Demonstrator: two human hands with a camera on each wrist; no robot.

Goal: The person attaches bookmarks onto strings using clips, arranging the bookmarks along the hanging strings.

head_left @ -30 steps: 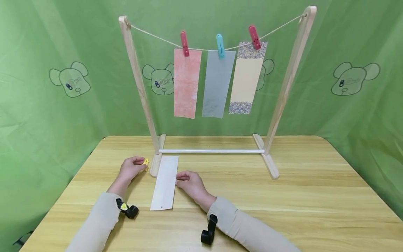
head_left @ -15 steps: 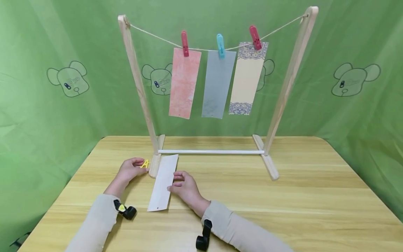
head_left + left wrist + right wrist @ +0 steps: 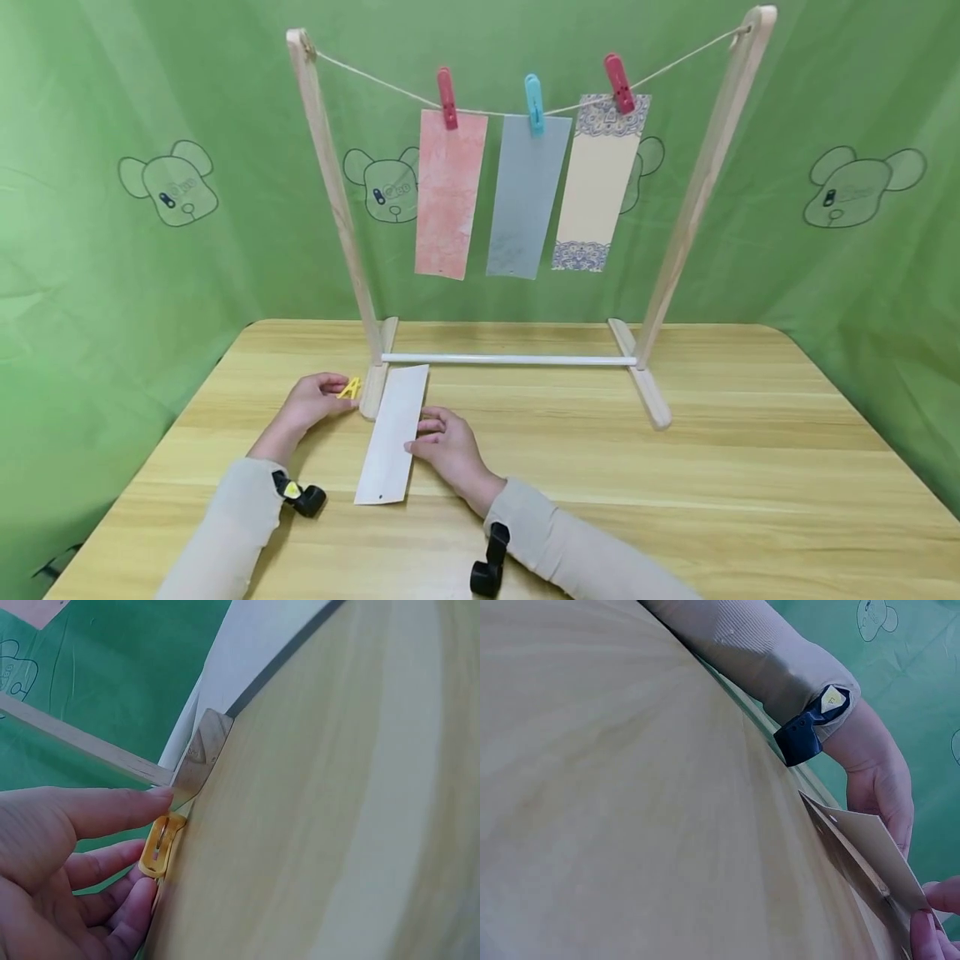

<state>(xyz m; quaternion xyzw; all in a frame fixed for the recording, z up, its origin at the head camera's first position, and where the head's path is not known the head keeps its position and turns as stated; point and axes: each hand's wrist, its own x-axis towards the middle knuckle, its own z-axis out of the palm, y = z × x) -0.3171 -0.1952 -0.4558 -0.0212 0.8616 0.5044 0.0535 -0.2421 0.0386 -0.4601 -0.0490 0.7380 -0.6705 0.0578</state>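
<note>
A yellow clothespin (image 3: 350, 388) is pinched by my left hand (image 3: 303, 407) beside the left foot of the wooden stand (image 3: 335, 200). The left wrist view shows the clothespin (image 3: 154, 859) close to the tabletop, between thumb and fingers. My right hand (image 3: 453, 450) pinches a white paper strip (image 3: 390, 437) by its right long edge, thumb on top. This strip has a small hole near its lower end. Seen from the right wrist, the strip (image 3: 877, 844) tilts, with one side raised off the table and a shadow under it.
On the stand's string hang a pink strip (image 3: 452, 196), a grey-blue strip (image 3: 528, 200) and a cream patterned strip (image 3: 602, 187). Two red clothespins (image 3: 447, 98) and a blue clothespin (image 3: 534, 104) clip them. A white bar (image 3: 510, 360) joins the stand's feet.
My right thumb has come onto the strip, which is now gripped, tilted up and shifted slightly. In my left hand the clothespin has turned, showing its side. The head view has shifted a little.
</note>
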